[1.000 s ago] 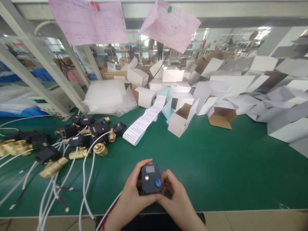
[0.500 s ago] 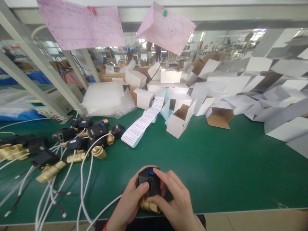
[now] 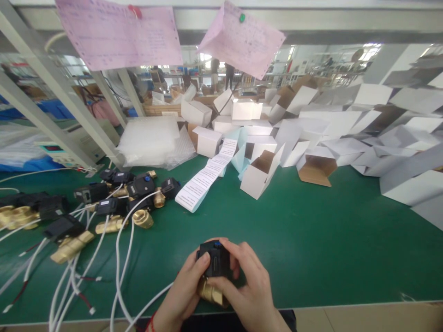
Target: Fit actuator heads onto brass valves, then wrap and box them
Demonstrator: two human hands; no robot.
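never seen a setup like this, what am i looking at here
There's no machine: these are a person's bare hands, seen from a camera worn on the head, looking forward and down. The left hand holds a black unit with a brass fitting below it; the right hand touches it too, a fingertip at its blue knob. On the green table lie similar units, a strip of printed labels and many white boxes.

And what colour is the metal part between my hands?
The metal part is brassy gold, best in the head view.
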